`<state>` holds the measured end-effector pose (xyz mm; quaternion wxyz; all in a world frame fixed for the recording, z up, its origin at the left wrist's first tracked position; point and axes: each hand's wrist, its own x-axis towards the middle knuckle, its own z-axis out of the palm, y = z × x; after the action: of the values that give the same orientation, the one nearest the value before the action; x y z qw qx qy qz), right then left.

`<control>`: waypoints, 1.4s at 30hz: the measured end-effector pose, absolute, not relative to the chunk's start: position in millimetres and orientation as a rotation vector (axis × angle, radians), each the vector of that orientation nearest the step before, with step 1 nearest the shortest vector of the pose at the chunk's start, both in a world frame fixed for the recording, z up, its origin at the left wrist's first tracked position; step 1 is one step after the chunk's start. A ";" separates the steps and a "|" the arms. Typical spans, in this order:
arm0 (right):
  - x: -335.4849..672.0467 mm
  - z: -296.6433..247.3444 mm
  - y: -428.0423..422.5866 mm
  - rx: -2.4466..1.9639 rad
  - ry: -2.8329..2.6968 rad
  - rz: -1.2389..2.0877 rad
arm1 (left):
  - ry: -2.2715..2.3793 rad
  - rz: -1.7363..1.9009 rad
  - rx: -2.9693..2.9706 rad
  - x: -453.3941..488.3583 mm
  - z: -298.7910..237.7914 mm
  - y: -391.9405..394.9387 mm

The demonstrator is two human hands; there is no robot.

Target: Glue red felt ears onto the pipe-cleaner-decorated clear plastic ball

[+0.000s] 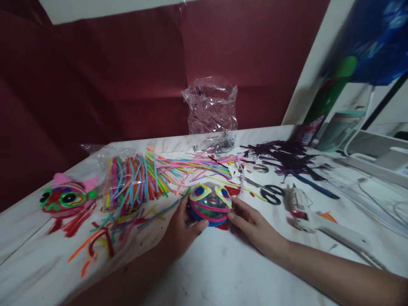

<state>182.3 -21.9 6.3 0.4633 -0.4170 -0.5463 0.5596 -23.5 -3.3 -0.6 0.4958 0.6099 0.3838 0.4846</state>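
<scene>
Between my two hands, low over the table, is a clear plastic ball decorated as a face. Yellow strips ring its blue eyes, pink strips cross its front, and blue covers its base. My left hand is closed round the ball's left side, thumb across the lower front. On the other side, my right hand grips it with thumb and fingertips. A red piece shows partly behind the ball. Bundled pipe cleaners lie beyond my left hand, and scissors rest past my right.
A decorated pink face ball sits at left, near scattered pipe cleaner scraps. To the right lie a white glue gun, a dark blue pen-like tool and purple shredded strands. A clear plastic bag stands at the back.
</scene>
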 end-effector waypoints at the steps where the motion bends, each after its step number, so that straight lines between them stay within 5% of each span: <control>1: 182.5 6.1 -21.9 -1.021 -1.352 1.370 | 0.964 1.172 1.500 -23.6 0.5 -4.3; 25: 183.0 -8.0 -22.6 -0.908 -1.502 1.214 | 1.042 1.172 1.469 -21.2 13.8 -15.4; 37: 185.5 -5.7 -32.8 -0.855 -1.869 0.758 | 1.273 1.088 1.434 -15.7 37.3 -30.4; 42: 184.9 -10.3 -33.2 -0.842 -1.844 0.869 | 1.339 1.157 1.635 -17.3 26.4 -31.5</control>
<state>184.9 -33.2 -10.3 0.4510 -0.3407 -0.7463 0.3516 -17.3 -31.5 26.4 0.3581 0.6337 0.5188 0.4483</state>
